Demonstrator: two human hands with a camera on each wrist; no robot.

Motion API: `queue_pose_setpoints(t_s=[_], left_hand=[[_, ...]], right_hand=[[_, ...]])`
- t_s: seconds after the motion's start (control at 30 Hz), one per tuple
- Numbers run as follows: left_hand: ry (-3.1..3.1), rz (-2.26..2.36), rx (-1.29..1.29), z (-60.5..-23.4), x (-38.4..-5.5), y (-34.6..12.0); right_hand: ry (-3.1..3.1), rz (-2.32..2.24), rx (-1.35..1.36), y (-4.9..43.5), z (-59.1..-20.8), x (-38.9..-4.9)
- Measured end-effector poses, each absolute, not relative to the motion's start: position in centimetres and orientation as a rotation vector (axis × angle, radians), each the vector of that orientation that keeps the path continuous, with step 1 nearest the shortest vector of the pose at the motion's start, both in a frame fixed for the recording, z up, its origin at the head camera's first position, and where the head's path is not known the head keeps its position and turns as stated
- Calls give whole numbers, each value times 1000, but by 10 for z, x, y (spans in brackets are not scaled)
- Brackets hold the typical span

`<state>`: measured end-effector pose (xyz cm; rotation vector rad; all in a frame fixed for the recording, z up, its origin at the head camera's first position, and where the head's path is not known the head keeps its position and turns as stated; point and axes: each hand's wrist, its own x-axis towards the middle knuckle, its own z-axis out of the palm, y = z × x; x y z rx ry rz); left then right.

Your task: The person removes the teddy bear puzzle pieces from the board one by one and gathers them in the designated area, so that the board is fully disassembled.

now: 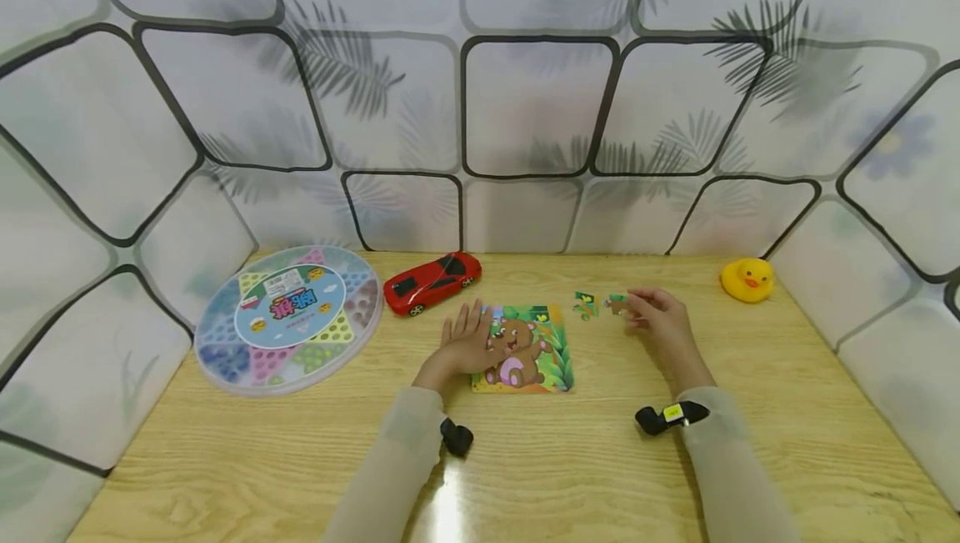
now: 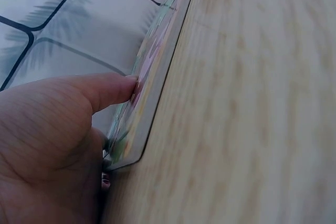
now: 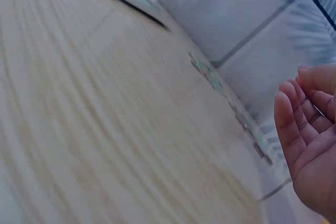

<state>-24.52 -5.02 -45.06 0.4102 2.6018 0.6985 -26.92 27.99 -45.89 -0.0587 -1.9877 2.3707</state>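
A jigsaw puzzle with a brown bear picture lies flat on the wooden table. My left hand rests on its left side, fingers spread and fairly straight. In the left wrist view the thumb touches the picture near the board's edge. To the right of the board lie loose puzzle pieces. Another loose piece is by the fingertips of my right hand. The right wrist view shows that hand's fingers loosely bent, with the pieces on the table apart from them.
A red toy car stands behind the puzzle to the left. Farther left is a round Chinese checkers board in clear wrapping. A yellow rubber duck sits at the back right. Patterned fabric walls enclose the table.
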Motion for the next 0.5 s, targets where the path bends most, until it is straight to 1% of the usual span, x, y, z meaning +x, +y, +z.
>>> queue_pose_setpoints(t_s=[0.13,0.5], left_hand=[[2604,696,413,-454,-246,-50],[2587,689,387,-456,-249,-49]], right_hand=[[-2086,2264,8,271,-453,-268],[-2158,2272,109,246,-449,-265]])
